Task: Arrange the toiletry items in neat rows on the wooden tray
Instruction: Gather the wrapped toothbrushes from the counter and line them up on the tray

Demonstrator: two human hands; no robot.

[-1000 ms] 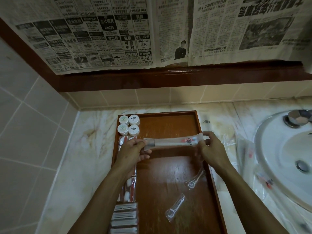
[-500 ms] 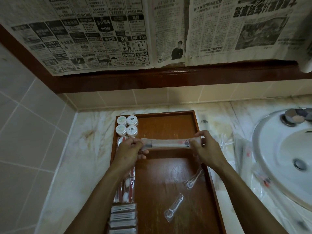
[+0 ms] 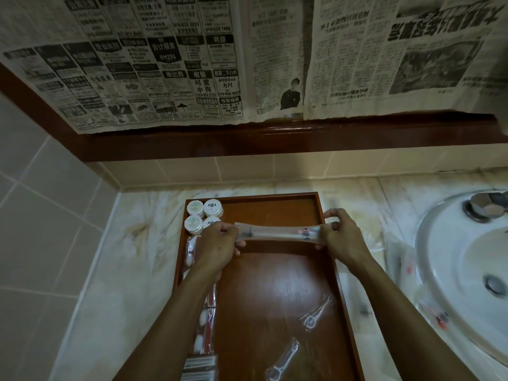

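Observation:
A wooden tray (image 3: 275,281) lies on the marble counter. Both hands hold a long clear plastic packet (image 3: 277,232) crosswise above the tray's far half: my left hand (image 3: 217,247) grips its left end, my right hand (image 3: 339,237) pinches its right end. Several small white round jars (image 3: 203,217) stand in the tray's far left corner. Wrapped cotton-bud packets (image 3: 202,325) and flat striped packets (image 3: 198,367) line the left side, partly hidden by my left arm. Two wrapped floss picks (image 3: 316,316) (image 3: 283,361) lie loose on the right.
A white sink basin (image 3: 467,270) with a tap knob (image 3: 486,206) sits at the right. More clear wrapped packets (image 3: 406,265) lie on the counter between tray and basin. Newspaper (image 3: 247,56) hangs over a dark wooden ledge above the tiled wall.
Both hands kept their hold on the clear packet and drew it tauter and a little rightward; my right hand now sits at the tray's right edge.

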